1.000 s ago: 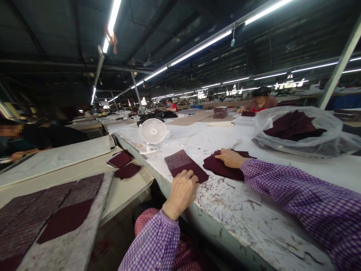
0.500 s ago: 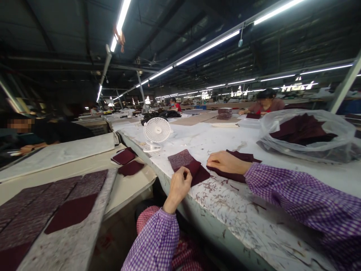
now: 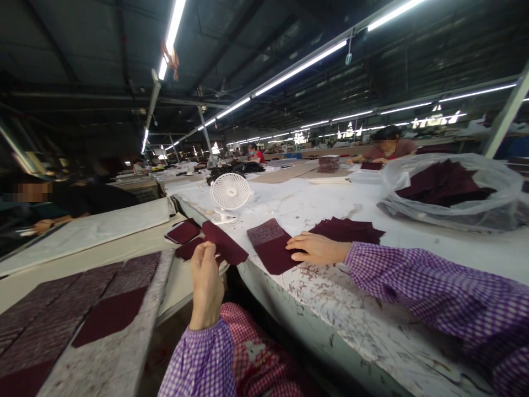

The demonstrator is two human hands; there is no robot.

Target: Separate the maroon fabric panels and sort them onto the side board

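My left hand [image 3: 206, 275] pinches a maroon fabric piece [image 3: 226, 242], raised over the gap between the two tables. Under the fingertips of my right hand [image 3: 318, 248] lies the edge of another maroon fabric piece [image 3: 273, 253], flat on the white table, with a speckled panel [image 3: 266, 231] at its far end. The right fingers are stretched out and grip nothing. Just behind that hand sits a fanned pile of maroon pieces [image 3: 351, 227], partly hidden by it. More maroon pieces [image 3: 184, 231] rest on the left table, beyond my left hand.
A white fan [image 3: 230, 192] stands near the white table's edge. To the right is a clear plastic bag [image 3: 454, 218] of maroon fabric. Speckled-and-maroon pieces [image 3: 107, 317] lie on a board at left. One co-worker [image 3: 392, 146] sits across, another [image 3: 82, 193] at left.
My left hand has lifted a maroon piece off the speckled one and carried it left. My right hand has shifted left from the pile onto the flat piece.
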